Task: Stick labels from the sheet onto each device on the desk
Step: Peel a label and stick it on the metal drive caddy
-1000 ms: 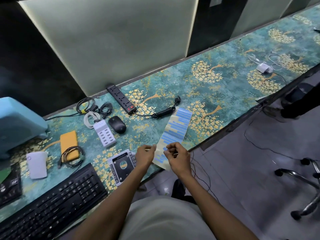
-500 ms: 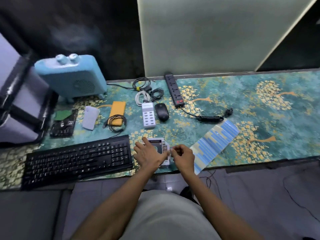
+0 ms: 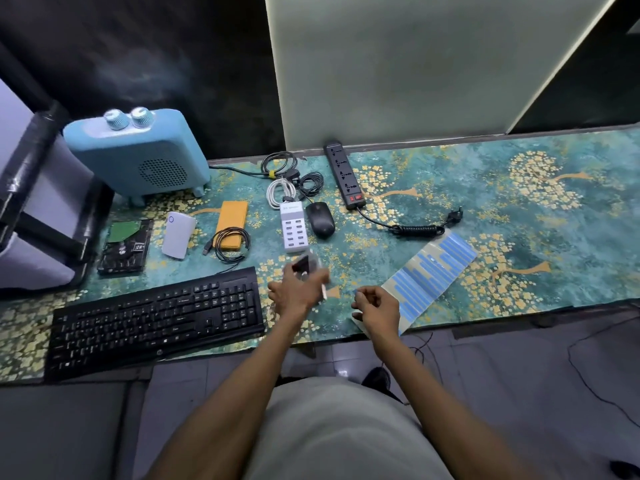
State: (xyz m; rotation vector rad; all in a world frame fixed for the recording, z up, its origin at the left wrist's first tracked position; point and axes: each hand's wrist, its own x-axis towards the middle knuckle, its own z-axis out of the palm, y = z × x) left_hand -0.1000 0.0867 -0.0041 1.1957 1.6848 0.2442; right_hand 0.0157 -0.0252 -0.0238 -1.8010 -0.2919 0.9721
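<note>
The left hand [image 3: 294,292] is lifting a blurred silver-and-black drive caddy [image 3: 304,266] above the front edge of the desk [image 3: 519,216], its fingers closing around it; half a second ago the caddy was lying flat under that hand. The right hand [image 3: 377,308] is hovering near the front edge with its fingers curled and pinched together; whether a label is between them, I cannot tell. Just right of it the label sheet [image 3: 429,271] is lying flat, a long glossy strip with rows of blue rectangular labels, one end hanging over the front edge.

The desk is wearing a teal covering with golden tree patterns. On it are lying one black plastic keyboard [image 3: 156,317], one black rounded mouse [image 3: 320,220], one white multi-port USB charger [image 3: 294,226], one black power strip [image 3: 344,174] with a coiled cord, one orange flat power bank [image 3: 232,216], one white smooth pod-shaped device [image 3: 178,235], one bare hard drive [image 3: 124,247], and one light-blue box-shaped heater [image 3: 138,157] with two knobs at the back left.
</note>
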